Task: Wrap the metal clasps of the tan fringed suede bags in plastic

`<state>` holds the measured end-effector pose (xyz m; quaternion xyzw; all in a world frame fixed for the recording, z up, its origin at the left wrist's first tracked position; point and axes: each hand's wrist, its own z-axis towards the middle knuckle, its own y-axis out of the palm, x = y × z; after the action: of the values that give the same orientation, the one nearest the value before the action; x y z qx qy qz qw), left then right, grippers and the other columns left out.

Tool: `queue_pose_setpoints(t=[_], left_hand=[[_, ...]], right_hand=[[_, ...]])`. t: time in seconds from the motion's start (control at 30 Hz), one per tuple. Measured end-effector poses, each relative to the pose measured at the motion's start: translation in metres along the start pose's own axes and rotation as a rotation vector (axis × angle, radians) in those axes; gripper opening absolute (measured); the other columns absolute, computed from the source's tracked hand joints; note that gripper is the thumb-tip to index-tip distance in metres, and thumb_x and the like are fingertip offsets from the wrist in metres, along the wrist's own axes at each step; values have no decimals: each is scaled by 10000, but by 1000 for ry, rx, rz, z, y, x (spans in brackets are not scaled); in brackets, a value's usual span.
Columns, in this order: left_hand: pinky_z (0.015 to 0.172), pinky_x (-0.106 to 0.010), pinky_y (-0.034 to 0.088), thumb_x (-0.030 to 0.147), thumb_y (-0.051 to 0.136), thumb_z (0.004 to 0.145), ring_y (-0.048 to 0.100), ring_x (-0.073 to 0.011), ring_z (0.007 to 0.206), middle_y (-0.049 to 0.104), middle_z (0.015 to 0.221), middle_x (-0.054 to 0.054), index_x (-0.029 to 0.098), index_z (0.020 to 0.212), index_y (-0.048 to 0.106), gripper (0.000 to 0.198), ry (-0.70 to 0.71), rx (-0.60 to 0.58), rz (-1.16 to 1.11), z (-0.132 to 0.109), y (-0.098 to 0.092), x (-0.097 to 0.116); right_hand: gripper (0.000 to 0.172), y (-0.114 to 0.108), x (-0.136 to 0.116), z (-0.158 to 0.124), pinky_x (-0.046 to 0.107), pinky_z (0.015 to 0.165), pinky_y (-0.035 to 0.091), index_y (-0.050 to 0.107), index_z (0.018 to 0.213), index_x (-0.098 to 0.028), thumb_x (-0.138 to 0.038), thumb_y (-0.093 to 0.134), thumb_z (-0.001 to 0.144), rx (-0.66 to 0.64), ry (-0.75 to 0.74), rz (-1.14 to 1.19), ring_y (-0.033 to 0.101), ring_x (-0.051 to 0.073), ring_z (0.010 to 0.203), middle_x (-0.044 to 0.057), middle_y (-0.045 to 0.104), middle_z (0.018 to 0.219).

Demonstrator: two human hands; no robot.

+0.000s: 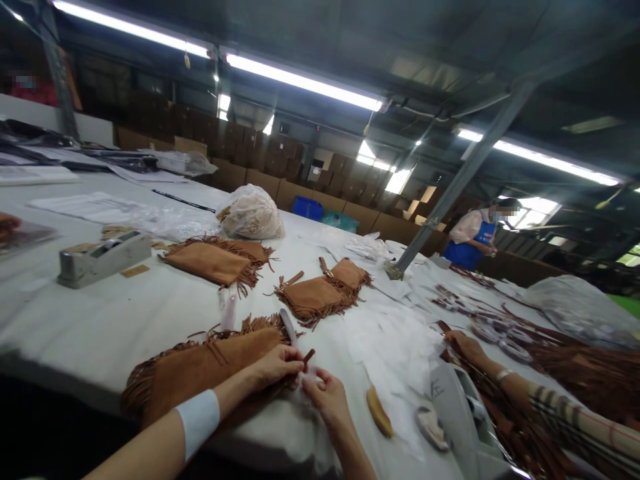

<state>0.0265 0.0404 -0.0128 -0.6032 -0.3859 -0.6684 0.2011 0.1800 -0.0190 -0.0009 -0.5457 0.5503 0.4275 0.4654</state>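
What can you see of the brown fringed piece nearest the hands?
The brown fringed piece looks like suede, its plain face bordered by thin strips at the left end and far edge. It lies at the near edge of the white table. The left hand is over its right end; contact is unclear.

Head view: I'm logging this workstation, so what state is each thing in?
Left hand: pinching brown strap end
Right hand: fingers bent, grip partly hidden
Near fringed bag: lying on table
Farther fringed bags: lying flat
Central plastic bag: bulging, filled
Left tape dispenser: upright
Ceiling lights: lit
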Motion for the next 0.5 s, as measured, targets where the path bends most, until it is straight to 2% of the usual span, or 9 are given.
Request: queue_pose_setpoints(t=[0.1, 0.2, 0.37, 0.5], left_hand=[[504, -246, 385, 475, 751, 633, 507, -103, 435, 570, 495, 24, 121, 739, 639, 386, -15, 20, -2, 1, 1, -2], [500, -243, 378, 457, 756, 628, 505, -101, 441, 589, 515, 17, 118, 725, 658, 366, -25, 25, 1, 0, 2, -1], [532, -246, 389, 447, 771, 612, 509, -102, 484, 618, 575, 3, 108, 749, 681, 376, -28, 27, 1, 0, 1, 0], [533, -244, 382, 460, 771, 611, 509, -102, 493, 616, 585, 3, 108, 758, 674, 393, -30, 28, -3, 2, -1, -2]], right_hand=[[366, -7, -6, -2, 206, 445, 281, 683, 669, -104, -438, 769, 547, -176, 28, -98, 440, 80, 448, 1, 594, 520], [334, -10, -7, -2, 212, 427, 199, 578, 481, -130, -399, 733, 605, -229, 26, -232, 326, 52, 413, -43, 466, 419], [390, -9, 3, 1, 226, 429, 164, 529, 465, -144, -433, 765, 581, -131, 109, -352, 281, 51, 413, -57, 415, 395], [499, -12, 5, -2, 234, 443, 152, 606, 566, -121, -607, 656, 665, -236, 98, -270, 268, 57, 438, -47, 425, 443]])
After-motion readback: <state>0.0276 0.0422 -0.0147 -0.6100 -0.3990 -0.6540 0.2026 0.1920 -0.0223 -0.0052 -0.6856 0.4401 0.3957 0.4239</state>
